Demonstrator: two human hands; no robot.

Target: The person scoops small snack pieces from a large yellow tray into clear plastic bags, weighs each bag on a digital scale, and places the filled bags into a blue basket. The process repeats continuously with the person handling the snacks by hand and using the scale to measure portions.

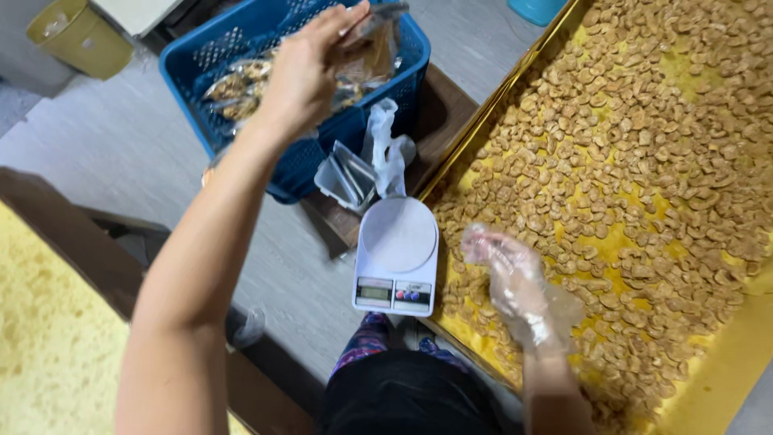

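Filled clear bag [372,42]: held at its top edge by the left hand [310,68], fingers pinched on it, above the blue plastic crate [241,40] that already contains similar filled packets [235,84]. Judged from its look, the bag is light, soft and somewhat slippery; its brittle contents could crush under pressure, so the sealed upper edge is the suitable grip point.

The right hand [515,282] wears a thin clear glove and hovers over the golden tray [725,379] of small brown snack pieces [644,145]. The fingers are loosely curled; whether they hold pieces cannot be determined.

A white digital kitchen scale [397,256] with a bare platform sits between crate and tray. Empty bags [348,173] lie just beyond it.
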